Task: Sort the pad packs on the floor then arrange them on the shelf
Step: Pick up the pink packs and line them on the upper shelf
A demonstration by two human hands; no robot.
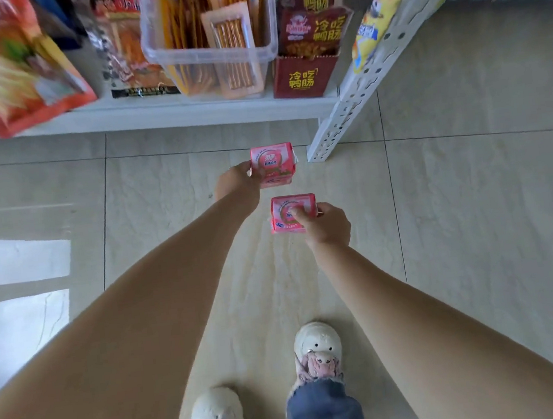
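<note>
Left hand (236, 183) gripping far pink pack (273, 165), right hand (325, 226) gripping near pack (289, 213)

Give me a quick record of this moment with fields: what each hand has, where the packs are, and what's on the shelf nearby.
left hand: left hand grips a pink pad pack by its left side
right hand: right hand grips a second pink pad pack, thumb over its front
pack position: both held above the tiled floor, far pack nearer the shelf
shelf: white shelf carries a clear bin of snack packets and a dark red snack box
packs on floor: none visible
</note>
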